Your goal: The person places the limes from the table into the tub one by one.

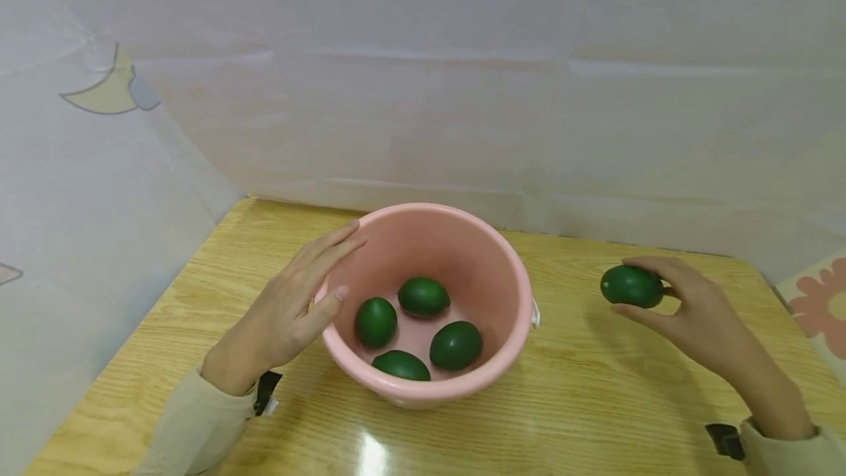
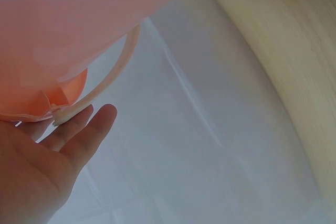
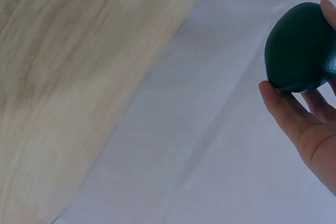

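A pink bucket stands on the wooden table with several dark green avocados inside, one of them an avocado toward the back. My left hand rests on the bucket's left rim, fingers extended and thumb reaching over the edge. In the left wrist view its fingers lie beside the bucket's pale handle. Out to the right of the bucket, my right hand pinches another avocado between thumb and fingers, above the table. The right wrist view shows this smooth, egg-shaped avocado at the fingertips.
The wooden table extends around the bucket on both sides. A pale sheet hangs along its back and left, with a moon print at left and a flower print at right. A white handle lug juts from the bucket's right side.
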